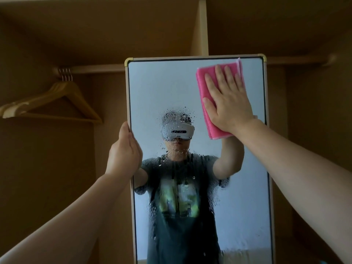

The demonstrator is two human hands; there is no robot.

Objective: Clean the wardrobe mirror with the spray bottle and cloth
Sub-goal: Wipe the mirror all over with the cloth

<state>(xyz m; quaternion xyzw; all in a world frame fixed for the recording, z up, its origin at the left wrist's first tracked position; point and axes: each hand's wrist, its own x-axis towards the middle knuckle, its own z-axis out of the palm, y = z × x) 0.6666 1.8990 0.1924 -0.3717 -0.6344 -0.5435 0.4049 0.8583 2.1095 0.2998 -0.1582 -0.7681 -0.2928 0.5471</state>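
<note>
Right hand (228, 100), fingers flat, presses folded pink cloth (203, 82) against the top-right of the tall, pale-framed wardrobe mirror (162, 88). Left hand (123, 151) grips its left edge. Risk: centre spray droplets (177, 159) may run and streak if wiping is delayed.

The cloth (203, 86) lies on the top right of the mirror (240, 206), under the right hand (230, 103). The left hand (123, 151) holds the mirror's left edge. Further left hang the hangers (57, 100).
</note>
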